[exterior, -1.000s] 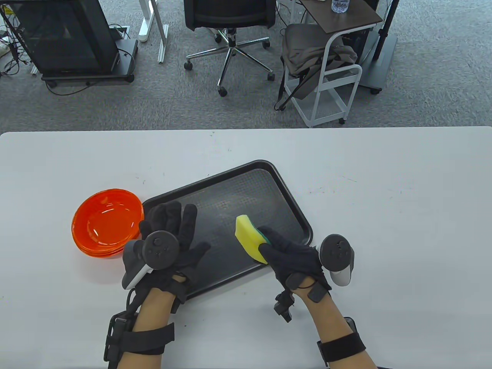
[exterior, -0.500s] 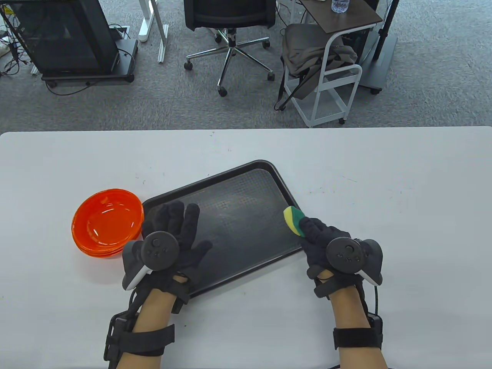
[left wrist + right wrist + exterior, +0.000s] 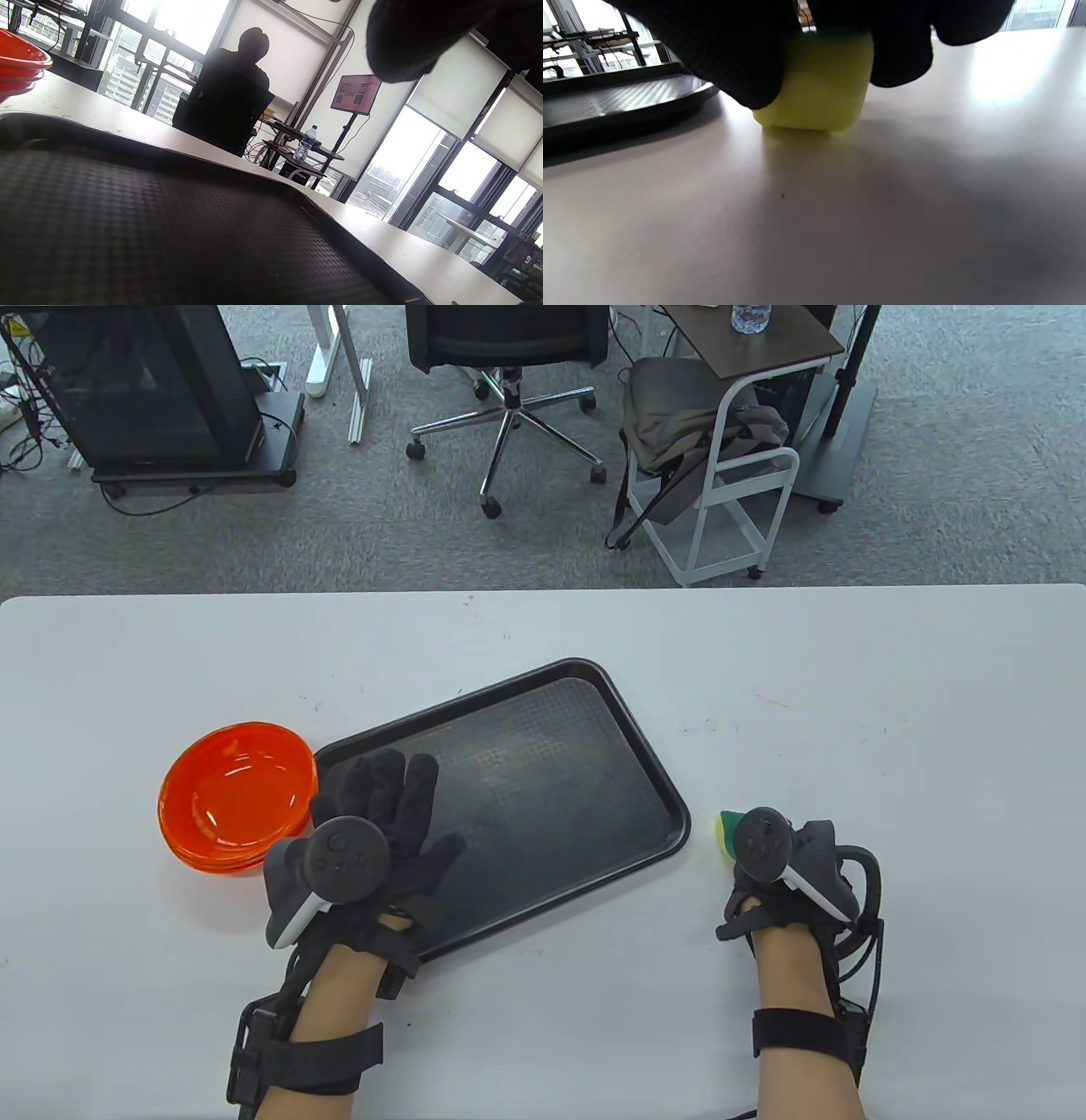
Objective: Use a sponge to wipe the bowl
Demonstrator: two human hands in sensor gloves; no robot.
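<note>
A stack of orange bowls point(image 3: 233, 797) sits on the white table left of a black tray point(image 3: 543, 746); its rim shows in the left wrist view point(image 3: 21, 59). My left hand point(image 3: 386, 814) lies flat with fingers spread on the tray's near left part, holding nothing. My right hand point(image 3: 747, 848) grips the yellow and green sponge point(image 3: 728, 830) on the table just right of the tray. In the right wrist view the sponge point(image 3: 818, 84) rests on the table under my gloved fingers point(image 3: 734, 55). Most of the sponge is hidden by the hand in the table view.
The tray's textured floor point(image 3: 148, 237) fills the left wrist view, and its edge point(image 3: 628, 106) shows left of the sponge. Beyond the table's far edge stand an office chair point(image 3: 509, 364) and a white cart point(image 3: 730, 449).
My right hand carried the sponge from the tray's near middle to the right, off the tray, and set it down on the table. My left hand stayed on the tray.
</note>
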